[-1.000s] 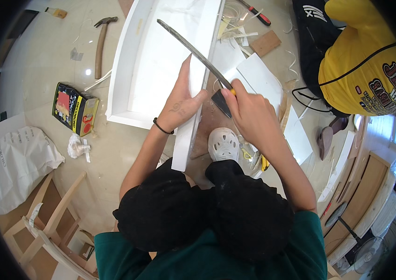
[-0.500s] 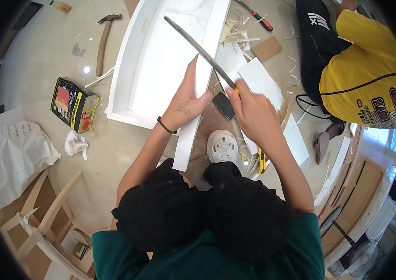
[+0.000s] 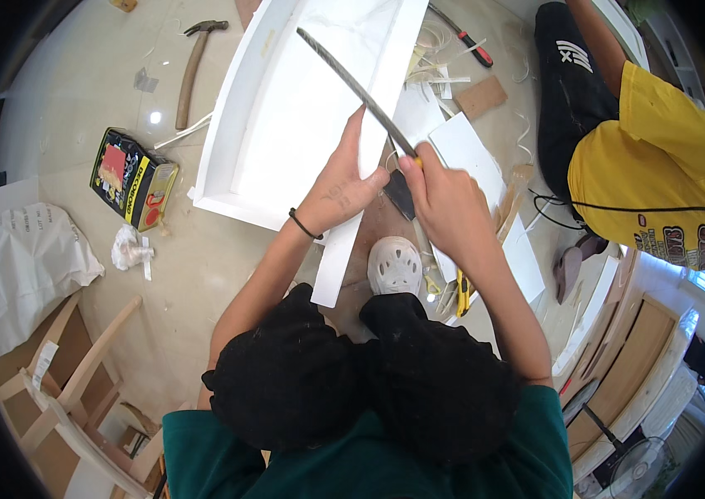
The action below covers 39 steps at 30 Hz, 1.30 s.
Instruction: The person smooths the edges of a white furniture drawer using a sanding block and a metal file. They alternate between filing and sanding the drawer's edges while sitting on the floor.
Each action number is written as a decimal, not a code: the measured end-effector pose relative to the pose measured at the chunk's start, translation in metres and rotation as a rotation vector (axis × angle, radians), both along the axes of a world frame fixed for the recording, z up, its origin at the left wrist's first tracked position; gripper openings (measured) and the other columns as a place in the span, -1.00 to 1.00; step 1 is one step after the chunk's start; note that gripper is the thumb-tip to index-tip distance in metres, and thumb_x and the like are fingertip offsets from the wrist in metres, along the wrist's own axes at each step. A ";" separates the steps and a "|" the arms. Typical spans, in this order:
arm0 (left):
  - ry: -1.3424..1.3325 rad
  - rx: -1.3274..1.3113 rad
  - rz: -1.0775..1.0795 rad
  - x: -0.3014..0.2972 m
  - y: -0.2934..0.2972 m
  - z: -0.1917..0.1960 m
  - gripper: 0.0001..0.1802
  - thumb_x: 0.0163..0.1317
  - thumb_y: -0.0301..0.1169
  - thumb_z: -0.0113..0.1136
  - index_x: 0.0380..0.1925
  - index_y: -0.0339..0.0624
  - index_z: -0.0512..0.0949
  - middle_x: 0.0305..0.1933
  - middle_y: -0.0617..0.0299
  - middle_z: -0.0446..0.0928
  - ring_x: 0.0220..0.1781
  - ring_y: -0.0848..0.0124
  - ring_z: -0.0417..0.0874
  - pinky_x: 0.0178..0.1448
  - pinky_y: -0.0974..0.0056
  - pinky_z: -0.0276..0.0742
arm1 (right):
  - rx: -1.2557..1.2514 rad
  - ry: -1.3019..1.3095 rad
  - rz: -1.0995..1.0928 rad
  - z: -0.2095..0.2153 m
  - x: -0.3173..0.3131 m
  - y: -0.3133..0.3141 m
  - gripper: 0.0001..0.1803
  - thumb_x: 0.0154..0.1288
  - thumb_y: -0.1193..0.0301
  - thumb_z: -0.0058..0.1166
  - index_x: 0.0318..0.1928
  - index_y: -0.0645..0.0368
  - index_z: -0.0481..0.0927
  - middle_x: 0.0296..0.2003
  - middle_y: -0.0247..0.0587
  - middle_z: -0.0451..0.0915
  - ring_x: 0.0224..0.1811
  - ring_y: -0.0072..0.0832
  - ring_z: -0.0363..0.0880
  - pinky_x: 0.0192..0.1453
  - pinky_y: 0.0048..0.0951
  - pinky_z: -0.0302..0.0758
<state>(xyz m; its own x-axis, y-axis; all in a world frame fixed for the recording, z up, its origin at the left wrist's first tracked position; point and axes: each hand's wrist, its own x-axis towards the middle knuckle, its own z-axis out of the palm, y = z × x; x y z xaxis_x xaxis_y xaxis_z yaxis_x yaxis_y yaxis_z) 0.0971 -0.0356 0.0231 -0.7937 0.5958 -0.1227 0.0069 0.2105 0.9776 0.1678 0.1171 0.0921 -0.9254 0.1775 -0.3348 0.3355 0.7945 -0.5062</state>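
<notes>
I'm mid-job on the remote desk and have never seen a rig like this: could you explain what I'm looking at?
There is no machine here: these are a person's bare hands. The picture comes from the left of two fisheye cameras worn on the head, looking down, so straight edges bend near the rim.

The left hand grips a narrow white board beside a shallow white tray-like piece. The right hand holds a long metal file angled over the board.

On the tiled floor lie a hammer, a red-and-black-handled tool and a yellow cutter. Another person in a yellow shirt is at the right.
</notes>
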 end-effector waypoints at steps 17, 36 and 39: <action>0.003 0.053 -0.003 0.002 0.000 -0.003 -0.01 0.09 -0.51 0.16 0.52 -0.41 -0.09 0.55 -0.18 0.07 0.63 0.07 0.01 0.65 0.12 -0.11 | 0.006 0.034 -0.022 0.000 -0.003 0.002 -0.63 0.59 0.12 -0.16 -0.05 0.19 0.45 -0.57 0.19 0.59 -0.40 0.23 0.62 -0.31 0.10 0.49; -0.044 0.029 -0.002 0.003 0.000 0.004 0.02 0.09 -0.45 0.18 0.52 -0.43 -0.11 0.57 -0.27 0.00 0.66 0.00 -0.08 0.67 0.10 -0.16 | -0.014 0.065 -0.043 -0.004 0.003 0.000 -0.64 0.59 0.12 -0.17 -0.08 0.20 0.45 -0.58 0.18 0.60 -0.44 0.23 0.62 -0.32 0.11 0.50; -0.014 0.067 0.001 0.001 0.000 0.002 0.01 0.09 -0.47 0.17 0.52 -0.42 -0.11 0.54 -0.27 0.05 0.63 -0.01 0.00 0.65 0.12 -0.09 | -0.001 0.030 -0.031 -0.003 0.014 0.002 -0.61 0.61 0.10 -0.22 -0.01 0.20 0.44 -0.55 0.22 0.58 -0.38 0.25 0.60 -0.30 0.09 0.47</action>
